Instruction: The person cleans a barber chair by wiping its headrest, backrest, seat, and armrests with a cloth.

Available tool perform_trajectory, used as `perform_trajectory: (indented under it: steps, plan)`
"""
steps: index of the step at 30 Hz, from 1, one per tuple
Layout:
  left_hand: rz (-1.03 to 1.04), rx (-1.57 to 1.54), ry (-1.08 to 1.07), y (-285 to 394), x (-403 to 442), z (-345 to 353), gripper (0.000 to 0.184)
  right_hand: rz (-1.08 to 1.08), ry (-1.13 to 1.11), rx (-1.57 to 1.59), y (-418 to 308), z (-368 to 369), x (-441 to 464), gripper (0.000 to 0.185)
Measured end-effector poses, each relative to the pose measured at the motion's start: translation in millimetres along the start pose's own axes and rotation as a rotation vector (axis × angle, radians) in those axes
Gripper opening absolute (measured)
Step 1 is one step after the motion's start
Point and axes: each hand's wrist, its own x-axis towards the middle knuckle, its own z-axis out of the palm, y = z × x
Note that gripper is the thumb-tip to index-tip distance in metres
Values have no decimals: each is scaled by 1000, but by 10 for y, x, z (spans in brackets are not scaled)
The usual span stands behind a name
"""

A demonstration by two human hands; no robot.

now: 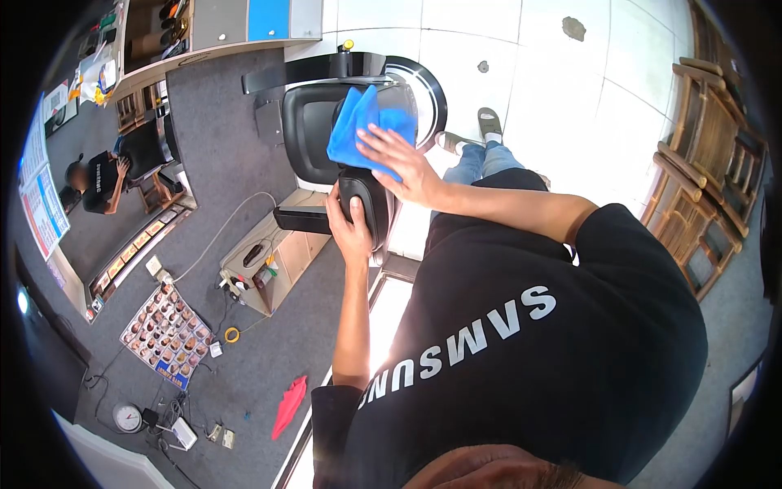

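Observation:
A black salon chair (pixel 303 130) with a round base stands in front of me. My left hand (pixel 350 224) grips the black padded headrest (pixel 371 196), the fingers around its near side and the thumb on top. My right hand (pixel 401 167) lies over a folded blue cloth (pixel 350 134) with its fingers spread across it. The cloth is against the upper part of the chair, just beyond the headrest, and one fold stands up. The right thumb and the surface under the cloth are hidden.
Cabinets (pixel 228 20) and a wall mirror (pixel 98 212) are at the left. A small shelf unit (pixel 273 265) holds a cord and tools. A haircut poster (pixel 167 334), a clock (pixel 127 417) and a red cloth (pixel 289 406) are lower left. Wooden chairs (pixel 700 179) line the right.

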Motion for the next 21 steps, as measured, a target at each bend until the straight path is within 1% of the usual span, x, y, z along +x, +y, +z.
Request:
perform_trajectory:
  steps: [3,6,7,10,11,14,15,18,19,21]
  plan:
    - [-11,-14,5,-33,-6,5,50,-118,-83,26,9,-12,-244,49]
    - [-7,-25,9,-53,-5,7,50,-87,-95,184,60,-154,-360,44]
    - [0,-13,18,-46,-5,5,50,-74,-113,157,78,-225,-393,43]
    - [-36,-49,18,11,-12,11,51,497,181,307,-83,-260,-345,44]
    - [-34,-32,13,16,-24,-5,51,666,137,386,-135,-354,-258,44]
    - [-16,-12,9,11,-2,-5,51,229,318,138,40,-28,-192,43]
    - [-13,-19,12,11,-4,-3,52,84,251,42,-35,-90,-29,42]
    - [-10,-29,14,17,5,9,52,-30,108,-39,204,52,98,44]
    - [-13,-30,14,20,0,6,52,-88,142,-7,364,110,122,45]
    - [-22,-33,12,9,0,5,53,0,191,51,647,199,181,45]
